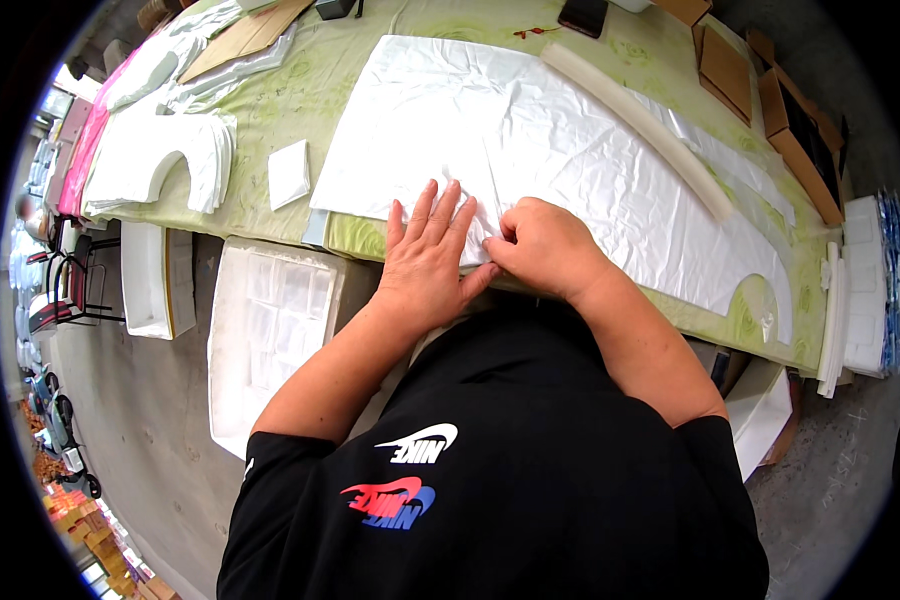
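Observation:
A large, wrinkled white plastic sheet [420, 120] lies over the green table cover, with a rounded cut-out at its right end. My left hand [422, 262] rests flat near the sheet's front edge, fingers spread and the thumb pointing toward the other hand. Just right of it, my right hand [552, 245] is closed, its thumb and curled fingers pinching the sheet by the front edge. A fold runs up between the two hands. Across the sheet's right part lies a long pale strip or tube [640, 130]; which of the two I cannot tell.
Left on the table [255, 210] are a folded white packet [289, 175], stacked white sheets with curved cut-outs [210, 150] and cardboard [245, 42]. A phone [583, 16] lies at the back. Cardboard boxes [795, 145] stand right. Below the front edge is a white bin [232, 340] holding clear-white packets.

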### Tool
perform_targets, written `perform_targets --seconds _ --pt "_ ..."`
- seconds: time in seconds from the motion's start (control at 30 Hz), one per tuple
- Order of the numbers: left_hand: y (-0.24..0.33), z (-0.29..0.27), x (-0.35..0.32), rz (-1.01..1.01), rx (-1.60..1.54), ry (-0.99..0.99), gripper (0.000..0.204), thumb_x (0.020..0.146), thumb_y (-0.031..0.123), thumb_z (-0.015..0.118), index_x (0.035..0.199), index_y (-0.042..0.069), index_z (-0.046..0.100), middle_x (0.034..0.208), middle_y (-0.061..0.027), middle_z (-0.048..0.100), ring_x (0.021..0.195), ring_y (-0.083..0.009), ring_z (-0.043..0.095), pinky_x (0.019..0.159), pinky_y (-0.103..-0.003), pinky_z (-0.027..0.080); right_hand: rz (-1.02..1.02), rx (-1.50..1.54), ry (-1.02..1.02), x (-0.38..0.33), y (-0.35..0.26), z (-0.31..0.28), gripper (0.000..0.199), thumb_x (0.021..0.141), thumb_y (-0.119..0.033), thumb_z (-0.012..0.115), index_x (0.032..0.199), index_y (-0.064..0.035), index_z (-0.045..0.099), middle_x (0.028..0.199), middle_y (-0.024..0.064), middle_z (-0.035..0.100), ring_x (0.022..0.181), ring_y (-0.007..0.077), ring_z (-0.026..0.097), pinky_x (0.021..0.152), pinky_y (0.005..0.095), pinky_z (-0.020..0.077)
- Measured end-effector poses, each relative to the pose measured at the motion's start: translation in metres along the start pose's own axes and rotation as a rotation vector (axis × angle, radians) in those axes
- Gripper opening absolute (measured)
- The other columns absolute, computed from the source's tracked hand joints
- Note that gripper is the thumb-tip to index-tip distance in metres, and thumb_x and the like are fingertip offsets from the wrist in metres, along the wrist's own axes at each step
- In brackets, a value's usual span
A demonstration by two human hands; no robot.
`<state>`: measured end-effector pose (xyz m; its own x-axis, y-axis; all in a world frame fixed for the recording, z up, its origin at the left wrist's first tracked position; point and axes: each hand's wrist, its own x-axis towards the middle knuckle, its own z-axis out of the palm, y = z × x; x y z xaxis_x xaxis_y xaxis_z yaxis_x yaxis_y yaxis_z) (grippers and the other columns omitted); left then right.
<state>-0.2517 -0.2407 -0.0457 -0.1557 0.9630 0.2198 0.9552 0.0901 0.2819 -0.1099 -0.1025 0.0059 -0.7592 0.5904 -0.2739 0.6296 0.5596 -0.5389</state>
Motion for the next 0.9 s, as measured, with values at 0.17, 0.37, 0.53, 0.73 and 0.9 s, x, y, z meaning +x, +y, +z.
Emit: perform_targets --seconds 0.17,0.37,0.53,0.73,0.9 --pt "0.000 -0.002 -0.007 0.004 -0.029 -0.026 0.079 0.088 0.046 0.075 0.151 0.008 0.049 0.161 -0.0142 0.040 0.154 -0.0370 0.027 0.124 -0.062 0.014 -0.044 0.016 0.064 -0.010 0.007 0.007 0.030 0.083 -0.032 0.067 0.081 -0.0026 0.074 0.092 0.0183 0.070 0.088 0.0356 0.069 0.079 0.0437 0.0553" --pt "-0.005 0.003 -0.029 0.065 -0.089 -0.011 0.074 0.078 0.023 0.078 0.147 0.014 0.054 0.159 -0.0067 0.044 0.152 -0.0295 0.033 0.123 -0.062 0.015 -0.061 0.136 -0.018 -0.044 0.013 0.006 0.030 0.087 -0.030 0.075 0.081 -0.0014 0.070 0.086 0.0151 0.065 0.078 0.0314 0.064 0.071 0.0398 0.0512" --pt "0.000 0.006 -0.030 0.065 -0.092 0.021 0.071 0.077 0.016 0.074 0.146 0.017 0.056 0.159 -0.0020 0.045 0.151 -0.0251 0.036 0.122 -0.063 0.012 -0.062 0.262 0.002 -0.044 0.016 0.005 0.027 0.088 -0.030 0.071 0.083 -0.0035 0.071 0.088 0.0145 0.066 0.082 0.0324 0.065 0.075 0.0408 0.0527" --pt "-0.001 0.012 -0.030 0.142 -0.053 0.069 0.067 0.078 0.010 0.069 0.143 0.019 0.059 0.155 -0.0001 0.052 0.148 -0.0232 0.041 0.122 -0.061 0.012 -0.041 0.107 -0.004 -0.043 0.011 0.005 0.022 0.088 -0.026 0.067 0.081 -0.0051 0.070 0.093 0.0135 0.068 0.084 0.0330 0.066 0.077 0.0425 0.0543" --pt "0.000 0.008 -0.029 0.135 -0.071 0.054 0.062 0.080 0.011 0.069 0.141 0.020 0.062 0.154 0.0010 0.053 0.144 -0.0242 0.045 0.122 -0.061 0.015 -0.232 0.196 0.329 -0.043 0.019 0.017 0.012 0.085 -0.014 0.070 0.095 -0.0075 0.073 0.101 0.0113 0.065 0.091 0.0315 0.065 0.082 0.0416 0.0541"
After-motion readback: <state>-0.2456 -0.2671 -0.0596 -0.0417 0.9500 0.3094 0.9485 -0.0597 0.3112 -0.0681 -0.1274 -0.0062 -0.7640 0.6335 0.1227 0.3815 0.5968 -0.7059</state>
